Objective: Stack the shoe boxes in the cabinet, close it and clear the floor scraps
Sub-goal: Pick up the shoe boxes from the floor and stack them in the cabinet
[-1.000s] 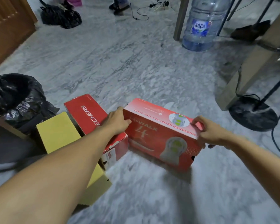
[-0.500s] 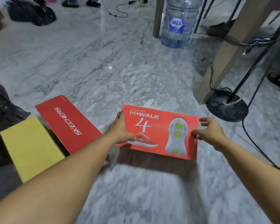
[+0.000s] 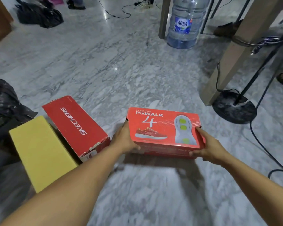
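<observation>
Orange shoe box: the landmark here — lid up, printed with a shoe, a sole and a big "4". I hold it by its two short ends; a shadow lies on the floor under its near edge, though I cannot tell how far it is off the ground.
My left hand: clamped on the box's left end, palm flat to the side, fingers wrapped down and under the near corner.
My right hand: gripping the box's right end, thumb along the top edge, fingers curled round the near corner.
Red shoe box: left of the orange box, apart from it, lying on the floor at an angle, white lettering running along the lid; its near corner is scuffed.
Yellow box: further left again, just beside the red box, plain lid.
Black bag: left of and beyond the yellow box, crumpled plastic.
Floor: grey-white marble all round the orange box.
Water jug: well beyond the orange box — blue-tinted, standing upright by a table leg.
Round stand base: right of and beyond the orange box, black, with cables trailing past it.
</observation>
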{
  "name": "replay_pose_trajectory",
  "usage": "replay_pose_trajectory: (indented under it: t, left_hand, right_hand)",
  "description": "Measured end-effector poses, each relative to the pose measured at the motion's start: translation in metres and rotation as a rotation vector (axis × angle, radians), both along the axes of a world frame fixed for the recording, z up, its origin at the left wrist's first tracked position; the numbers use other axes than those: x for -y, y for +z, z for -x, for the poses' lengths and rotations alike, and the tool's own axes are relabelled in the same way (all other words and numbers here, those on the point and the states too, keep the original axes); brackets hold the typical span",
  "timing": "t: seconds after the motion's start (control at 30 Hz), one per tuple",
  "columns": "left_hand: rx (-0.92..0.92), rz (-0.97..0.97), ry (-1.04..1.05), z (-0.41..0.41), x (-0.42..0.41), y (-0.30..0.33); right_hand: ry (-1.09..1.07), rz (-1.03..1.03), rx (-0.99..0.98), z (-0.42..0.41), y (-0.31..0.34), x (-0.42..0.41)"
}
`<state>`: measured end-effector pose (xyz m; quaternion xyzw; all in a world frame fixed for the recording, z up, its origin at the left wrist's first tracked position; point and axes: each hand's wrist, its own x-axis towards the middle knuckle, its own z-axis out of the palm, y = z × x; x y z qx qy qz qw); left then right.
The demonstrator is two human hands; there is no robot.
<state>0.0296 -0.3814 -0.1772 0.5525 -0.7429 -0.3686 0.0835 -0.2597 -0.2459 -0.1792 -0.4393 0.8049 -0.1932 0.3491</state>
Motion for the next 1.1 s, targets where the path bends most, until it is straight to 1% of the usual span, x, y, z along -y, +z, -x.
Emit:
replay_pose_trajectory:
  t: [0.1,0.2,0.37,0.53,0.8,1.1]
  left_hand:
    - [-0.015,0.061,0.013,-0.003,0.003,0.022]
    - [-0.048,0.129,0.025,-0.010,0.004,0.053]
    - [-0.121,0.249,0.054,-0.030,-0.005,0.119]
    - [-0.169,0.336,0.142,-0.067,-0.024,0.183]
    - [-0.194,0.456,0.320,-0.163,-0.079,0.279]
    - [-0.149,0.571,0.581,-0.278,-0.186,0.373]
  right_hand:
    - [0.017,0.049,-0.048,0.007,0.020,0.002]
    - [0.055,0.115,-0.080,0.004,0.056,0.006]
    - [0.097,0.231,-0.119,-0.006,0.119,0.009]
    - [0.164,0.338,-0.123,-0.026,0.180,0.014]
    - [0.339,0.497,-0.098,-0.110,0.275,0.024]
    - [0.609,0.611,-0.001,-0.229,0.357,0.024]
